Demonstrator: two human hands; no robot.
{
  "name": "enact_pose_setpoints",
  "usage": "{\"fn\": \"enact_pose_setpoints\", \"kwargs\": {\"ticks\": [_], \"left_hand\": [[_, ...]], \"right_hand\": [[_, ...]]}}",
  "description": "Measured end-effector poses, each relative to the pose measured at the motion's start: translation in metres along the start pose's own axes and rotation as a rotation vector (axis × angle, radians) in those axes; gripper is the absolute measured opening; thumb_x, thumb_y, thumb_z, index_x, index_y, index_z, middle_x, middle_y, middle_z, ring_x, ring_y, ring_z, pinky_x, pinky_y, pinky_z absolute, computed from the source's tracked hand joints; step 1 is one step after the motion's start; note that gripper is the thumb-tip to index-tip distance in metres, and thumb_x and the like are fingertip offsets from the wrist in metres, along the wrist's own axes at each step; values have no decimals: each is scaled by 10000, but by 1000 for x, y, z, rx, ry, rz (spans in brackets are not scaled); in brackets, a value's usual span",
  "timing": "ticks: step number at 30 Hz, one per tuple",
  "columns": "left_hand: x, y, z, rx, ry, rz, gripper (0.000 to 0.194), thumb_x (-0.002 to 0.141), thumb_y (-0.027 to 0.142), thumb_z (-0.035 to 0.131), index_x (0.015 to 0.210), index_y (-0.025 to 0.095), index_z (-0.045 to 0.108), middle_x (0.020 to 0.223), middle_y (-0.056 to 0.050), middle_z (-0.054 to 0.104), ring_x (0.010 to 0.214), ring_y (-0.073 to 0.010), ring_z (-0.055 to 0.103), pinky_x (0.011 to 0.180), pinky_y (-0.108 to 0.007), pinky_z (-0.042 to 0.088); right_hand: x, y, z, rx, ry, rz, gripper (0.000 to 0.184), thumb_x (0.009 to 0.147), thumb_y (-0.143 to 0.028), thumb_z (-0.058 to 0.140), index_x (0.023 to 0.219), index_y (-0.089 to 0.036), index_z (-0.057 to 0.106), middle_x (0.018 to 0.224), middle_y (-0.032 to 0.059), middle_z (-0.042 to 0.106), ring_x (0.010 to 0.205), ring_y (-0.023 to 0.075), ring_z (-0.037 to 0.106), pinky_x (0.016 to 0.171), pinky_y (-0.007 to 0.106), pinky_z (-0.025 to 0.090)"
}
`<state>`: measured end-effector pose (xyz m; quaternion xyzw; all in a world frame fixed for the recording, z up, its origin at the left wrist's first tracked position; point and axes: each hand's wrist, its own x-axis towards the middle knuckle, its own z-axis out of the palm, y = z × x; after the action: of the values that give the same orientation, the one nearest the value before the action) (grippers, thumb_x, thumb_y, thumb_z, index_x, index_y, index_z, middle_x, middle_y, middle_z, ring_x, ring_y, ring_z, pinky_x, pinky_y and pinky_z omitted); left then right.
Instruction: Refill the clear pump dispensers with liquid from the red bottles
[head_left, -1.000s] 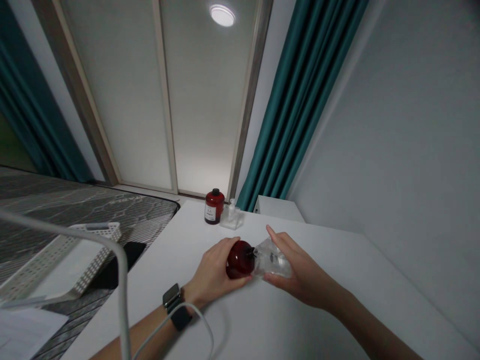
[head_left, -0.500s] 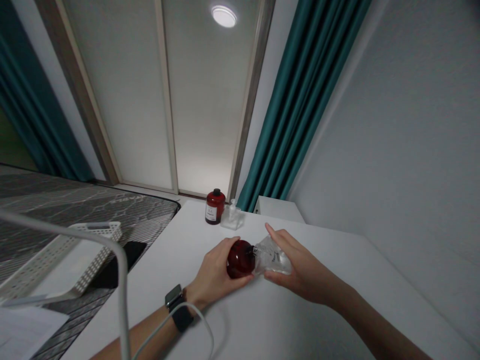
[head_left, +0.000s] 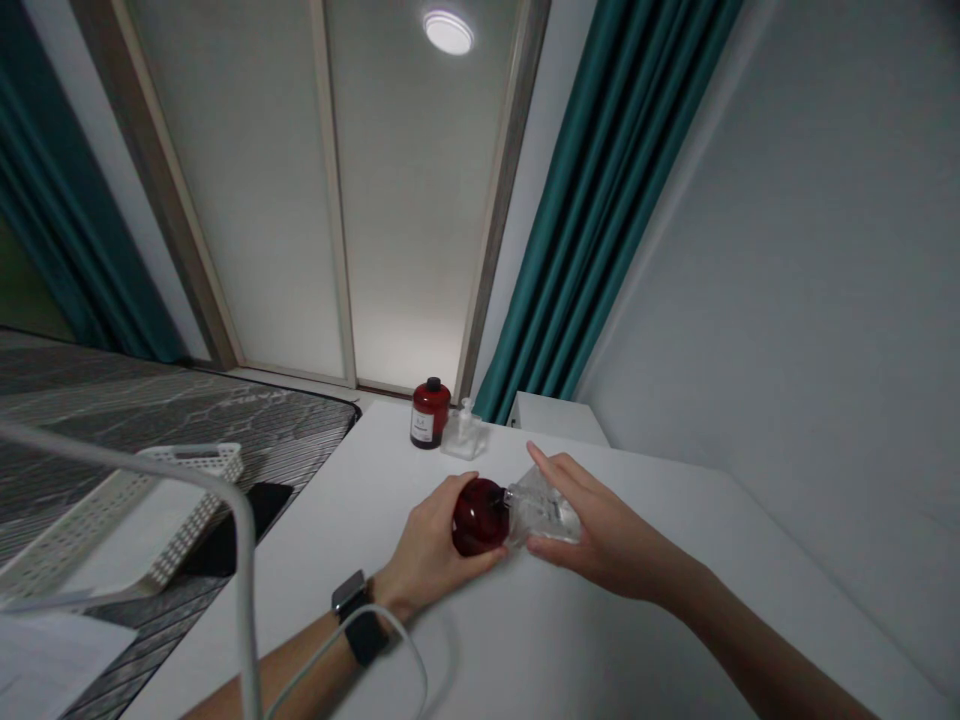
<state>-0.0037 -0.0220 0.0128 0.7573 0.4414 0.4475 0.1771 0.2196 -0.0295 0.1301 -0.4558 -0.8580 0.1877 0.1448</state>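
My left hand is wrapped around a dark red, glossy bottle, with the fingers behind it and the thumb along its near side. In my right hand lies a clear bottle, tipped on its side with its neck pointing left. Its mouth meets the red bottle's dark neck; whether liquid passes between them I cannot tell. Farther back on the white table stand a second red bottle with a black cap and white label, and a clear pump bottle beside it.
A white perforated basket is at the left, off the table, near a black flat item and paper. A grey-white bent tube crosses the left foreground. Behind the table are a white cabinet and green curtains.
Both hands and the two bottles they hold have shifted very slightly left. The bottles remain neck to neck, and the items at the back have not moved.
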Motion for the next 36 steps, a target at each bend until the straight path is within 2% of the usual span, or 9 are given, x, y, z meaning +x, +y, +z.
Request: {"fn": "enact_pose_setpoints", "kwargs": {"ticks": [9, 27, 36], "left_hand": [[1, 2, 0, -3, 15, -2, 748, 698, 350, 805, 1330, 196, 434, 1280, -129, 626, 1161, -298, 629, 997, -456, 530], [0, 0, 0, -6, 45, 8, 753, 675, 360, 820, 1322, 201, 468, 1267, -126, 640, 1147, -303, 641, 983, -457, 539], [0, 1, 0, -3, 37, 8, 752, 696, 361, 811, 1330, 202, 437, 1279, -125, 622, 1163, -295, 628, 995, -450, 532]], "right_hand": [[2, -2, -3, -3, -6, -9, 924, 825, -274, 678, 1578, -281, 142, 1322, 110, 506, 1237, 289, 505, 1083, 498, 414], [4, -2, -6, 7, -26, -26, 902, 826, -286, 685, 1573, -254, 180, 1325, 119, 504, 1245, 282, 500, 1109, 479, 386], [5, -3, -7, -8, -30, -17, 895, 830, -321, 684, 1571, -243, 187, 1326, 104, 501, 1248, 263, 501, 1116, 452, 384]]}}
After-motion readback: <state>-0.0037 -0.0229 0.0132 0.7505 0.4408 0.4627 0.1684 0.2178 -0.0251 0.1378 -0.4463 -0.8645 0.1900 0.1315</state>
